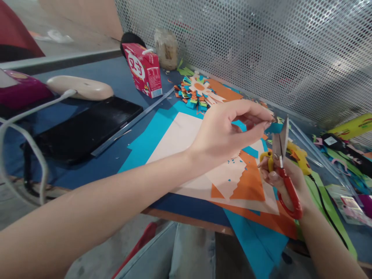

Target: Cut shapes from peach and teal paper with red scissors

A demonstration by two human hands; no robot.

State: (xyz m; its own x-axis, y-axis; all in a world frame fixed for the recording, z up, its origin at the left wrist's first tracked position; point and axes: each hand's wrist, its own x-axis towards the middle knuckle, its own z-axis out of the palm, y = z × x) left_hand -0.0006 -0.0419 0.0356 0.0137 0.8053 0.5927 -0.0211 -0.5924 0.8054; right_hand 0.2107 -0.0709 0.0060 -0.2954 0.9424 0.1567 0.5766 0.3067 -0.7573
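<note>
My left hand [232,128] pinches a small strip of blue paper [275,128] between thumb and fingers. In my right hand [286,182] is a pair of scissors [286,174] with red and yellow handles, the blades pointing up and parted. The strip's free end lies at the blades. Below both hands are pale paper sheets [174,139], orange paper [252,182] with a zigzag-edged pale piece over it, and tiny blue scraps. Blue paper [139,143] shows under the pale sheet. Behind my left hand lies a layered paper rosette [199,89] in orange, blue, green and pale pink.
Left on the blue table are a black phone [87,128], a cream-coloured device [80,87] with a white cable, and a pink drink carton [143,69]. A jar [166,48] stands near the perforated metal panel [247,46]. A yellow glue gun [299,157] and paper scraps are at right.
</note>
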